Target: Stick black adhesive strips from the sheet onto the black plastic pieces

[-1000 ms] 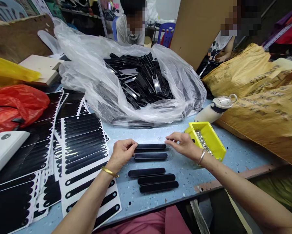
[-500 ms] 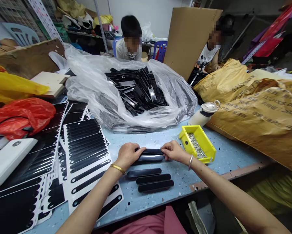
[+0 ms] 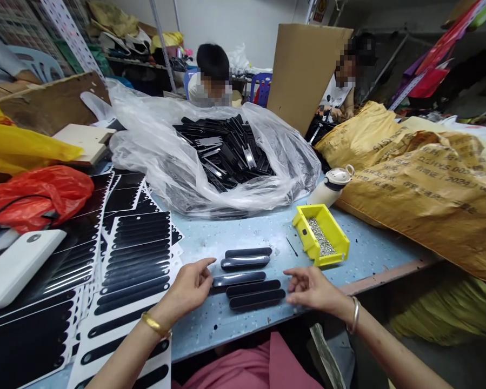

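Note:
Several narrow black strips with rounded ends lie on the blue speckled table between my hands. Two of them form an upper pair, the glossy strip (image 3: 245, 262) being the nearer. Below is a lower group, with a matte strip (image 3: 257, 300) closest to me. My left hand (image 3: 191, 283) hovers by the left end of a glossy strip (image 3: 239, 279), index finger and thumb apart; whether it touches cannot be made out. My right hand (image 3: 316, 290) is just off the right ends of the lower strips, fingers spread and holding nothing. Beneath my left forearm is a sheet of black stickers (image 3: 135, 265).
A clear plastic bag (image 3: 145, 156) full of black pieces (image 3: 226, 151) stands behind. On the right are a yellow bin (image 3: 342, 251) of small metal parts, a bottle (image 3: 327, 189) and brown sacks (image 3: 421, 189). A white device (image 3: 19, 270) sits left. Other people are across the table.
Both hands have let go of the strip in the upper pair, moved apart and come nearer to me. The front sticker sheet has shifted left. A thin dark sliver now shows beside the bin.

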Action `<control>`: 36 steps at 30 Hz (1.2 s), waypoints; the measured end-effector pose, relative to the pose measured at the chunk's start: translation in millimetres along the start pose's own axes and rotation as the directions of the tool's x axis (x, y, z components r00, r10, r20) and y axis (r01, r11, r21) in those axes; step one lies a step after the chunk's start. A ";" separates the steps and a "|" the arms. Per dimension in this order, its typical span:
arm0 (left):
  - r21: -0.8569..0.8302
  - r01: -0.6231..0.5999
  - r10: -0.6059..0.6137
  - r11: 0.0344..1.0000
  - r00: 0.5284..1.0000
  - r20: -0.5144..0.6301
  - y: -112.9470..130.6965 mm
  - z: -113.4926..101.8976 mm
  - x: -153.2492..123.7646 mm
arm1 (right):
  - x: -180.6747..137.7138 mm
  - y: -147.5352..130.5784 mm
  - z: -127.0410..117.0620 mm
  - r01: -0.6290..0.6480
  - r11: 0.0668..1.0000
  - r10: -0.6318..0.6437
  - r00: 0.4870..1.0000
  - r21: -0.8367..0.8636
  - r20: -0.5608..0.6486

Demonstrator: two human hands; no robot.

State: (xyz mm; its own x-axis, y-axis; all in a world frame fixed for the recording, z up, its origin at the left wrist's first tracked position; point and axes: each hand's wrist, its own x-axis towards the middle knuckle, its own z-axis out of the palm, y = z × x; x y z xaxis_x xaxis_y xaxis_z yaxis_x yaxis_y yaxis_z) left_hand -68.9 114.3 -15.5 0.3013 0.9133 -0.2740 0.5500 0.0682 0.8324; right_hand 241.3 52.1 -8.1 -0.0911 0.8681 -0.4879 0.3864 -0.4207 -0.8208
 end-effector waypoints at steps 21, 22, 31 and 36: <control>-0.405 -0.231 0.153 0.885 0.964 -0.216 83.2 -40.3 8.9 | -16.0 -11.1 48.0 0.375 0.851 -0.495 0.806 -0.367 -0.324; -0.501 -0.254 0.193 0.827 0.966 -0.171 97.1 -48.3 6.1 | -22.9 -18.9 52.0 0.422 0.822 -0.537 0.799 -0.383 -0.270; 0.170 -0.368 0.397 0.914 0.897 -0.196 64.8 -24.7 -15.2 | 31.3 -38.1 8.8 0.336 0.808 -0.542 0.747 -0.484 -0.385; 0.376 -0.083 0.113 0.923 0.992 -0.060 10.4 25.9 -25.0 | 79.7 -45.4 0.1 0.304 0.731 -0.532 0.814 -0.611 -0.232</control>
State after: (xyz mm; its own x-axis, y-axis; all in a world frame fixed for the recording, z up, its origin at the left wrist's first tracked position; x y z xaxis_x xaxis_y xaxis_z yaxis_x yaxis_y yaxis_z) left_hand -50.5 81.7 -12.5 0.3145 0.9375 -0.1490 0.7755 -0.1632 0.6098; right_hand 216.4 140.3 -9.7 -0.0669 0.9919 0.1081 0.8153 0.1168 -0.5672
